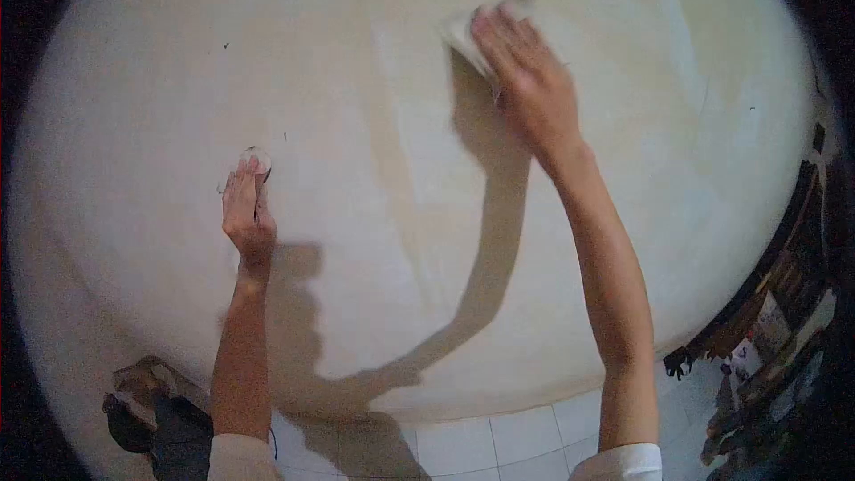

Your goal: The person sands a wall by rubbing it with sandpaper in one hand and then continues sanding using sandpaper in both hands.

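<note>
A pale, cream-coloured wall [329,80] fills most of the head view, with faint yellowish streaks on it. My left hand [248,200] is raised against the wall at the left, its fingers closed over a small whitish cloth [259,157]. Higher up and right of centre, my right hand [533,80] presses another whitish cloth [461,34] to the wall; its fingers are slightly blurred. Both arms reach up from the bottom edge in white sleeves. The shadow of my right arm falls on the wall between the two hands.
White floor tiles [456,447] run along the wall's foot. Dark items [147,410] lie at the lower left. At the right edge stands a cluttered dark rack or shelf [784,303] with papers and cloth-like things, too dim to tell apart.
</note>
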`<act>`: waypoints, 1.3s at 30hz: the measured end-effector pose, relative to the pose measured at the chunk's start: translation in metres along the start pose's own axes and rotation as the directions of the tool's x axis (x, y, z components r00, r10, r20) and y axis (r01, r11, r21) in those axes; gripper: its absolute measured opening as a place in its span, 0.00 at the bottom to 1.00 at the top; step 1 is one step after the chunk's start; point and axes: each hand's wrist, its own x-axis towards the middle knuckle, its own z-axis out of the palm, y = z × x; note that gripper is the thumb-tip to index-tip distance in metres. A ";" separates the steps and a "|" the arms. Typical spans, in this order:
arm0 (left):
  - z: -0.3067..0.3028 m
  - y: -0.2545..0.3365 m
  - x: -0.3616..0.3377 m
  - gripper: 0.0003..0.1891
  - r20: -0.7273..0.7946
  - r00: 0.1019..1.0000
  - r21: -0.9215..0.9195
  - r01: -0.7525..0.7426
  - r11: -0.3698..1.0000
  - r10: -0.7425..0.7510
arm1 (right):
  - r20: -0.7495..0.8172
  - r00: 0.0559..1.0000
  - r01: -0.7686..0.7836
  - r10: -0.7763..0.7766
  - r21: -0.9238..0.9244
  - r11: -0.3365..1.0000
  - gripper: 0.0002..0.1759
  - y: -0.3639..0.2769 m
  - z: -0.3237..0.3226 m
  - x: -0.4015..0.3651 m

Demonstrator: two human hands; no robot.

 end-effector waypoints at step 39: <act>0.079 0.138 0.198 0.25 0.181 0.864 -0.311 -0.404 0.860 0.471 | 0.447 0.725 -0.604 0.524 0.046 0.796 0.35 -0.148 -0.103 -0.241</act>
